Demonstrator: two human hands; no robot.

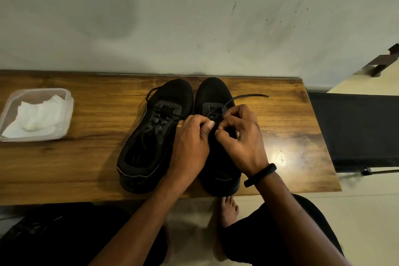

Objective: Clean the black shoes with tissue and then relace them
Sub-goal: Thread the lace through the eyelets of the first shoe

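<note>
A long wooden table (pixel 86 157) stands against a pale wall. At its middle, two black shoes sit side by side and touching, long axes running near to far, toes towards the wall and heels at the near edge. The left shoe (pixel 151 136) angles slightly, its heel swung left. A clear plastic container (pixel 69 101) at far left holds crumpled white tissue (pixel 36 119). Over the right shoe (pixel 212 93), the left hand (pixel 190 142) and right hand (pixel 244 136) each pinch its black lace (pixel 248 95) with curled fingers; one lace end trails right across the table.
</note>
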